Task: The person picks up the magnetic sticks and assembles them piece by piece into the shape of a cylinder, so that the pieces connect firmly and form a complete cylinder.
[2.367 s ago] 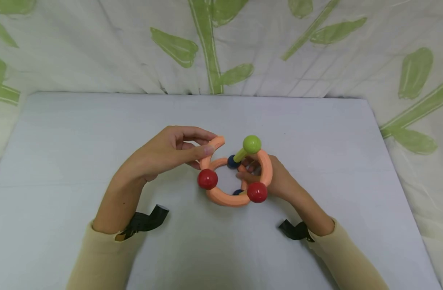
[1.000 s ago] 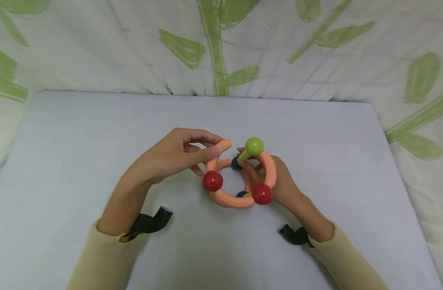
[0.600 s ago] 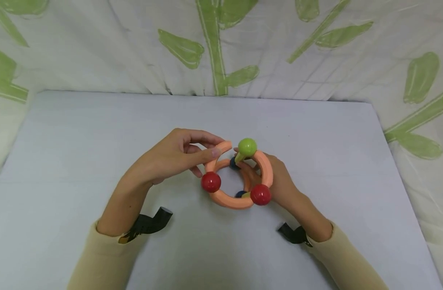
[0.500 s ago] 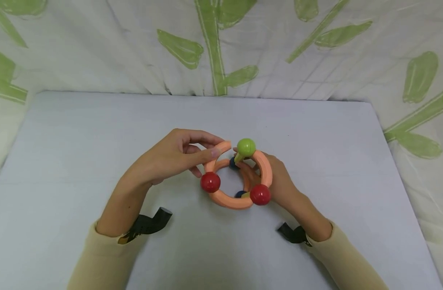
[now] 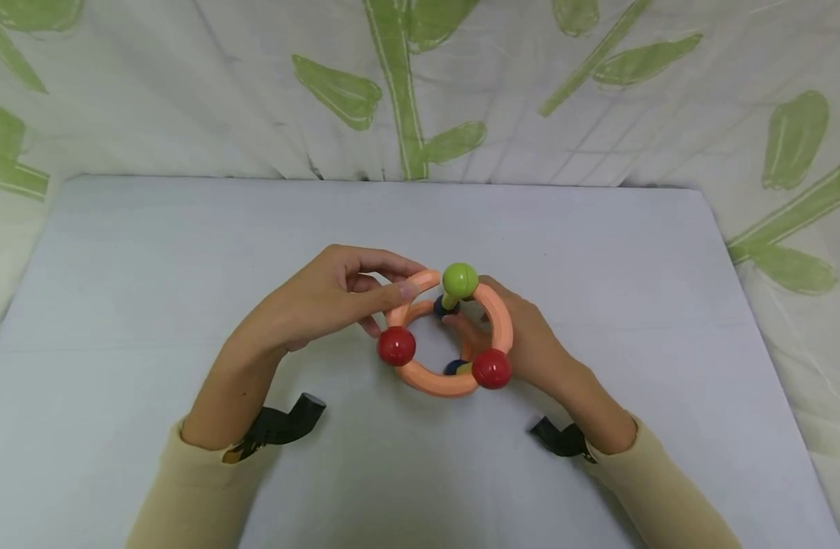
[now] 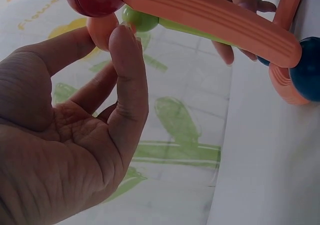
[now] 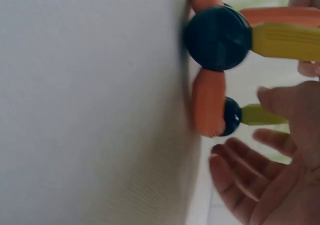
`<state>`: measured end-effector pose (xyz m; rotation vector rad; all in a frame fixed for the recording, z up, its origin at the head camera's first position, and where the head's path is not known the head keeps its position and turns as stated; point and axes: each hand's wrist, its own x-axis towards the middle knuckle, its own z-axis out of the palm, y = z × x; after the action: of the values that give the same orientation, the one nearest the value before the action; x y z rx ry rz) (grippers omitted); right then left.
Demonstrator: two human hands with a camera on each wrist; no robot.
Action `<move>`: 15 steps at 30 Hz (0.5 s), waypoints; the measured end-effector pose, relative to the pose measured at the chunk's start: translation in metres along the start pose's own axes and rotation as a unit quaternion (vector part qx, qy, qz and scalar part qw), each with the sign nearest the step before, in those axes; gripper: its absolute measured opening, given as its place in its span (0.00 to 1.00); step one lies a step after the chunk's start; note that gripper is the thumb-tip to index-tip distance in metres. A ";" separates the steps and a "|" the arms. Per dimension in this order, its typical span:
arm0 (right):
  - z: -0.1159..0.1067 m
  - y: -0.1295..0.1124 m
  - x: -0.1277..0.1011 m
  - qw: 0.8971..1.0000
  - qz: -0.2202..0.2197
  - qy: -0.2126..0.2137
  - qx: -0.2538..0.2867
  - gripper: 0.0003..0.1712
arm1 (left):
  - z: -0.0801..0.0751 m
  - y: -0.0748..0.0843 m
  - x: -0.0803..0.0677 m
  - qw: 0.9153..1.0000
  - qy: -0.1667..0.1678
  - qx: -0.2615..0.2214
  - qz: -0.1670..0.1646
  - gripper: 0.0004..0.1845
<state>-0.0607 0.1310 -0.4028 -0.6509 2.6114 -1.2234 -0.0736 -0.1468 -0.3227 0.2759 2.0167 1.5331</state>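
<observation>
A ball-and-rod building toy stands between the hands, its lower ring of orange curved rods and navy balls [image 7: 218, 38] close to the table. Upright yellow [image 7: 287, 41] and green rods [image 7: 257, 115] rise from it. My left hand [image 5: 317, 293] pinches an orange curved rod [image 5: 429, 280] between thumb and fingers; this rod rises from the left red ball [image 5: 396, 347]. Its free end is right beside the light green ball [image 5: 460, 280]. My right hand [image 5: 532, 335] is partly behind the upper ring, thumb and loosely bent fingers spread around the green rod, with gaps showing.
The toy stands on a pale table [image 5: 186, 244]. Behind it hangs a whitish curtain [image 5: 227, 99] with green leaf prints. Black wrist devices [image 5: 282, 419] sit at both cuffs.
The light green ball has shifted left, toward the free end of the pinched orange rod. My right thumb and fingers have loosened around the green rod. My left hand keeps its pinch.
</observation>
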 end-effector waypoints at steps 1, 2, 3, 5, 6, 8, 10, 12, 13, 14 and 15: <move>-0.001 0.001 -0.001 1.000 0.006 -0.007 -0.002 0.20 | 0.000 0.000 0.000 1.000 0.000 0.000 0.000 0.16; -0.003 0.002 -0.001 1.000 0.012 -0.014 -0.004 0.21 | 0.000 0.000 0.001 1.000 -0.001 0.001 0.001 0.16; -0.004 0.002 -0.002 1.000 0.018 -0.021 -0.005 0.22 | 0.000 0.000 0.001 1.000 -0.003 0.001 0.001 0.16; -0.006 0.004 -0.003 0.999 0.030 -0.030 -0.012 0.24 | 0.000 0.000 0.001 1.000 -0.004 0.003 0.003 0.16; -0.007 0.004 -0.003 0.999 0.033 -0.034 -0.014 0.25 | 0.000 0.000 0.002 1.000 -0.005 0.004 0.005 0.16; -0.008 0.005 -0.003 0.998 0.036 -0.039 -0.015 0.26 | 0.000 0.000 0.002 1.000 -0.007 0.006 0.008 0.15; -0.008 0.005 -0.003 0.998 0.035 -0.043 -0.014 0.27 | 0.000 0.000 0.002 1.000 -0.007 0.006 0.007 0.15; -0.009 0.004 -0.003 0.998 0.034 -0.047 -0.011 0.28 | 0.000 0.000 0.002 1.000 -0.008 0.007 0.005 0.16; -0.009 0.004 -0.003 0.998 0.034 -0.048 -0.012 0.27 | 0.000 0.000 0.002 1.000 -0.008 0.009 0.004 0.16; -0.009 0.004 -0.003 0.998 0.035 -0.049 -0.014 0.27 | 0.000 0.000 0.002 1.000 -0.009 0.012 0.002 0.16; -0.009 0.004 -0.004 0.998 0.037 -0.051 -0.015 0.27 | 0.000 0.000 0.002 1.000 -0.010 0.015 0.001 0.17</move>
<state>-0.0618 0.1410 -0.3997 -0.6000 2.5506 -1.1021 -0.0747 -0.1460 -0.3236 0.3052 2.0258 1.4955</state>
